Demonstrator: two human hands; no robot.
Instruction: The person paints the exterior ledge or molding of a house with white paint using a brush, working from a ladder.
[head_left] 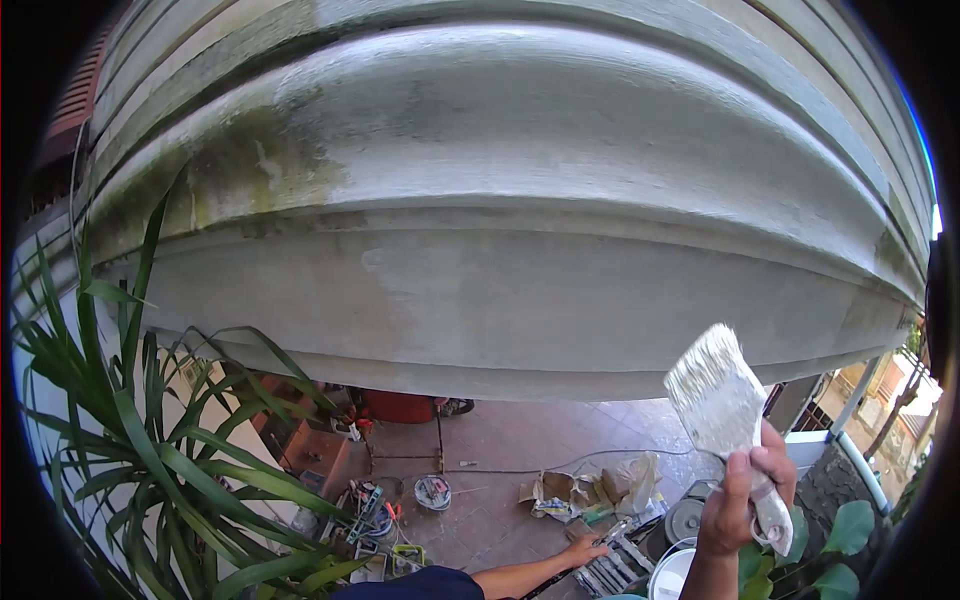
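Raised at the lower right, my right hand (745, 490) is closed round the handle of a wide paintbrush (715, 390). White paint coats its bristles and handle, and the bristles point up and left, apart from the wall in view. Low in the middle, my left hand (582, 550) has its fingers closed at the top edge of a grey, paint-marked ladder (615, 570). Beside the ladder stands a white bucket (672, 575), partly cut off by the frame. A curved concrete ledge (520, 120) fills the upper view, with pale paint and dark green stains (250, 165) at its left.
Long-leaved plants (170, 460) crowd the left side. On the tiled floor below lie a tool pile (365, 515), a small bucket (433, 492), crumpled sacks (630, 485) and a cable (560, 467). Broad leaves (850, 527) grow at the lower right near a dark stone wall (835, 485).
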